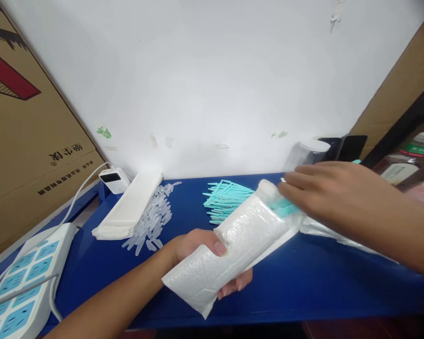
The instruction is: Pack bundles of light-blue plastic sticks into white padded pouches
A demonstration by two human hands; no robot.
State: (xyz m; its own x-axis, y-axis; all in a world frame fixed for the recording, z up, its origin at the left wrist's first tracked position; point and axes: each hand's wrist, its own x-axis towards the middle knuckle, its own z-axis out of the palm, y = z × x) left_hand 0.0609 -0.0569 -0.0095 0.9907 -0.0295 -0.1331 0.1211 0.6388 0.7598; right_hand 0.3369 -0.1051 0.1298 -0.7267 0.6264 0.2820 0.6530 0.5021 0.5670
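My left hand (205, 249) is wrapped round a white padded mailer (240, 235), thumb on top and fingers beneath. The mailer is tilted, its mouth up and to the right. Some thin teal plastic sticks (283, 207) show at that mouth, partly inside. Closed at the mouth is my right hand (321, 188), its fingers over the teal sticks and somewhat blurred. Behind the mailer lies a pile of the same teal sticks (226, 200) on the blue table (304, 287).
At the left are a stack of flat white sleeves (129, 205), a heap of small translucent plastic pieces (153, 219), a white device (113, 181) and a corded power strip (31, 282). A clear jar (309, 153) and a bottle (406, 162) stand at the right. Cardboard (31, 141) borders the left.
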